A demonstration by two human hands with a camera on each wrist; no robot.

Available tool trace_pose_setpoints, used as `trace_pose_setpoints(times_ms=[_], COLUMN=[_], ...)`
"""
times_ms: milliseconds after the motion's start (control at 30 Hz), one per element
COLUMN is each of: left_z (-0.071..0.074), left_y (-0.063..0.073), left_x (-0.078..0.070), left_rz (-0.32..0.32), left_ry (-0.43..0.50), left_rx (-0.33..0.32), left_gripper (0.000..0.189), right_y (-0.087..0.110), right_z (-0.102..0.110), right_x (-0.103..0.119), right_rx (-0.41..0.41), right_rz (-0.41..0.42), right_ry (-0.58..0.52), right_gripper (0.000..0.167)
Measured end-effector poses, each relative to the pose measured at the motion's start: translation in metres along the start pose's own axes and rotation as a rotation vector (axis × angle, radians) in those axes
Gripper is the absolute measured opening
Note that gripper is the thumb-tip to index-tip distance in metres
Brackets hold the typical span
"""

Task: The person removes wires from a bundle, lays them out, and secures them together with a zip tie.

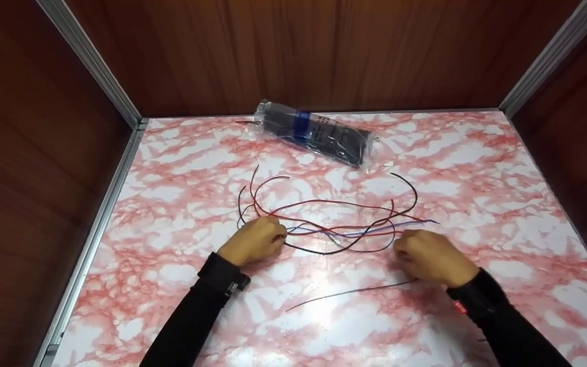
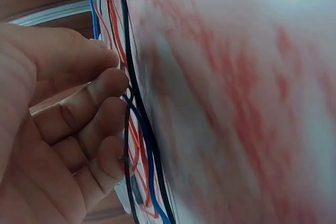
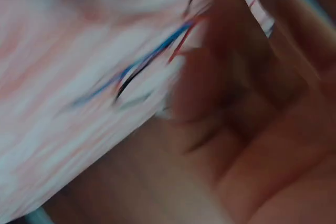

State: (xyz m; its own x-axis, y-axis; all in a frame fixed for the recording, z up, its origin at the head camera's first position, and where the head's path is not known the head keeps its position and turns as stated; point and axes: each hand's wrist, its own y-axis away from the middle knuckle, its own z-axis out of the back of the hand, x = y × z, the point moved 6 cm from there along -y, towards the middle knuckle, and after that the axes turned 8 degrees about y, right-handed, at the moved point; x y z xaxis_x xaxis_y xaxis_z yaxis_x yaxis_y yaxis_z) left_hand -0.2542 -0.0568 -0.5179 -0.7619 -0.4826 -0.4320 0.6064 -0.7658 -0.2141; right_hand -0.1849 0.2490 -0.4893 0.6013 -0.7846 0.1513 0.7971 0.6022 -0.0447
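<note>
Loose wires in red, black and blue lie across one another between the two hands; a long red wire (image 1: pixel 319 201) arches along the top of the bunch. At its left end, my left hand (image 1: pixel 258 239) pinches into the wires with thumb and fingertips, and a black wire (image 1: pixel 324 253) curves out beside it. A blue wire (image 2: pixel 149 150) passes close by those fingertips in the left wrist view. My right hand (image 1: pixel 431 255) has its fingers curled at the right end, gripping a red wire that runs to its fingertips. The right wrist view is blurred.
A thin dark wire (image 1: pixel 349 291) lies apart, nearer the body, reaching toward the right hand. At the back of the marbled table (image 1: pixel 181 326) is a clear plastic packet (image 1: pixel 331 137) with dark contents and a blue band. Wooden panels (image 1: pixel 293 56) enclose three sides.
</note>
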Motion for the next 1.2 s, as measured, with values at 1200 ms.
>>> trace_pose_setpoints(times_ms=[1200], left_z=[0.005], left_y=[-0.008], left_x=[0.013], left_rz=[-0.005], left_ry=[0.001], left_rx=[-0.055], left_gripper=[0.010], right_y=[-0.005], right_z=[-0.008], right_x=[0.026], right_rx=[-0.157], right_rz=[0.309], right_ry=[-0.200], right_gripper=[0.020])
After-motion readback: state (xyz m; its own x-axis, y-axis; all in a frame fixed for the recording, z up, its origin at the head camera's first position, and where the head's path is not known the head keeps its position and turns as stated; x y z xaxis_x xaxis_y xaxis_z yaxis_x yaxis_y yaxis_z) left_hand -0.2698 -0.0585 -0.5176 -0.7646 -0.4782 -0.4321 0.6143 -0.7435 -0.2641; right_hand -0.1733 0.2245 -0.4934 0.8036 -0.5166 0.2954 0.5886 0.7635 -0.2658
